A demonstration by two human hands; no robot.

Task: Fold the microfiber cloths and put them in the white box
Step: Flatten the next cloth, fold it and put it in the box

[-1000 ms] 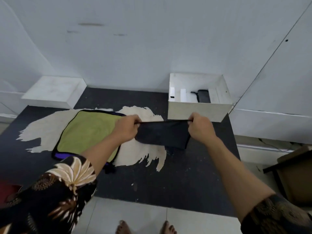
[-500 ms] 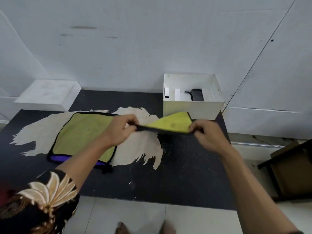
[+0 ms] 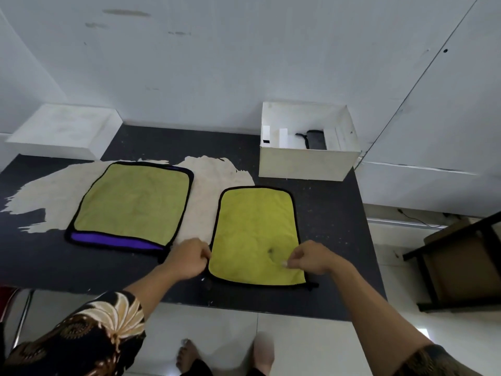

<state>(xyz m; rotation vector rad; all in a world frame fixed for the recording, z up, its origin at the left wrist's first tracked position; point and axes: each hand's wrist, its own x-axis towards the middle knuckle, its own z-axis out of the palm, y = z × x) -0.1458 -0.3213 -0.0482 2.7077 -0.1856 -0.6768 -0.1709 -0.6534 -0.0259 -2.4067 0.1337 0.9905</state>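
On your surface, the green cloth lies left of centre over a purple cloth; a careless lift takes both. The yellow cloth lies flat at the near edge, with the white box in the far right corner. Your left hand pinches the yellow cloth's near left edge, your right hand a pucker by its near right corner: uneven pulls fold it crooked.

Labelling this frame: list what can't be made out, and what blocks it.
- Head view: the white box floor, hidden by its front wall; only a dark item shows, too small to identify.
- Head view: what lies under the green cloth; only a purple edge shows.
- Head view: whether the left grip pinches the yellow cloth; its knuckles hide the contact.
- Head view: the red object, cut off by the left edge.
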